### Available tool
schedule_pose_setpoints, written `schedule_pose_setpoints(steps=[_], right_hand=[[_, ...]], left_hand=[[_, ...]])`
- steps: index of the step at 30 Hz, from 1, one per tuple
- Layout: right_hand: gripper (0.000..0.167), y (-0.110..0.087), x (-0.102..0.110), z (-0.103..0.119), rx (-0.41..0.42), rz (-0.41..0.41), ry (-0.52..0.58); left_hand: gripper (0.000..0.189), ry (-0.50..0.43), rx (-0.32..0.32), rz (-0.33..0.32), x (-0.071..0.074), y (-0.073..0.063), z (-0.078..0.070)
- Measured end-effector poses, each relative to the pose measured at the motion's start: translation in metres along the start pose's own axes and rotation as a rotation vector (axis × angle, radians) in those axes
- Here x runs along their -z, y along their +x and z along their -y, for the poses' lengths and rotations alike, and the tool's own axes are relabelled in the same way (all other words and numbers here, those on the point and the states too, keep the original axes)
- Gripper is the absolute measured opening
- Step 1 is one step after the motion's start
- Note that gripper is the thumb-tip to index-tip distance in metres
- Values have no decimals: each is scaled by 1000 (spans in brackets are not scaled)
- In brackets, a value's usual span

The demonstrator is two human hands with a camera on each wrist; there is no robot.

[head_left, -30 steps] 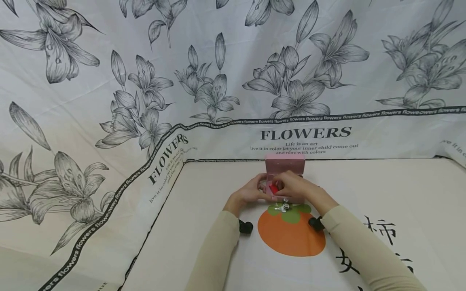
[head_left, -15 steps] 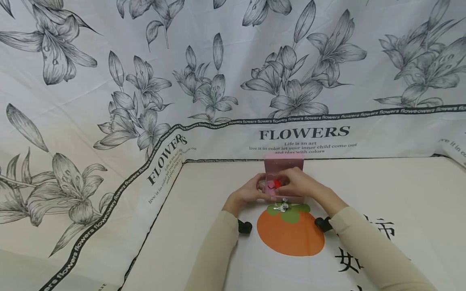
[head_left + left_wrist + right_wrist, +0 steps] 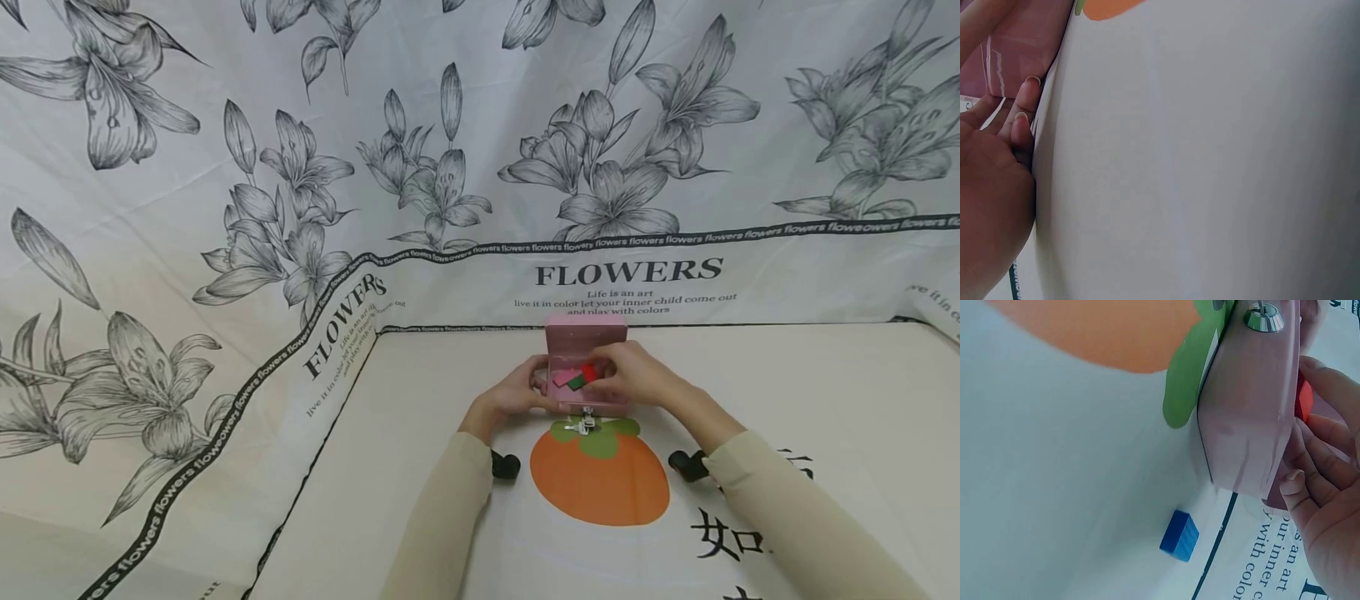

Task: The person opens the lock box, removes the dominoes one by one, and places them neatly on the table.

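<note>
A pink metal box (image 3: 609, 409) stands with its lid raised at the back of the table, a lock with keys (image 3: 583, 423) on its front. My left hand (image 3: 517, 389) grips the box's left side, thumb along the front; the left wrist view has its fingertips against the pink wall. Between thumb and fingers of my right hand (image 3: 633, 372) I pinch a red block (image 3: 588, 372) over the open box. Inside, a green block (image 3: 576, 382) and a pink block (image 3: 564, 377) show; part of the interior is hidden by my right hand.
A blue block (image 3: 1179, 536) lies on the cloth beside the box in the right wrist view. The tablecloth bears an orange persimmon print (image 3: 600, 483) and black characters. A flower-printed curtain (image 3: 450, 287) rises right behind the box.
My right hand has moved rightward and slightly up inside the box, carrying the red block away from the left corner. The pink and green blocks have come into sight. My left hand stays put.
</note>
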State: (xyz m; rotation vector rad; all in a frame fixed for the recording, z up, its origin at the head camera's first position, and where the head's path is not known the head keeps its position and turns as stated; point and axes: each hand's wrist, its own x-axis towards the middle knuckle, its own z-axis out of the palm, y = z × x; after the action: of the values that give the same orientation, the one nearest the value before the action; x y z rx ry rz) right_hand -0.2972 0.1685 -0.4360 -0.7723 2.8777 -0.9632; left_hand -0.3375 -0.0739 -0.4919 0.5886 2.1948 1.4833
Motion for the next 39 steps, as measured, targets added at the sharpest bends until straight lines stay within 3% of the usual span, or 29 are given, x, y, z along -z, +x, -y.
schedule_pose_setpoints(steps=[10,21,39], right_hand=[[36,-12,9,1,-31,-27,-42],[42,-24,16,-5,-49,-41,-61],[42,-37,20,-11,-48,-42,-10]], left_hand=[[93,6,10,-9,0,-1,-3],[96,19,12,-17,-1,0,-2],[97,21,20,-13,-2,-1,-3]])
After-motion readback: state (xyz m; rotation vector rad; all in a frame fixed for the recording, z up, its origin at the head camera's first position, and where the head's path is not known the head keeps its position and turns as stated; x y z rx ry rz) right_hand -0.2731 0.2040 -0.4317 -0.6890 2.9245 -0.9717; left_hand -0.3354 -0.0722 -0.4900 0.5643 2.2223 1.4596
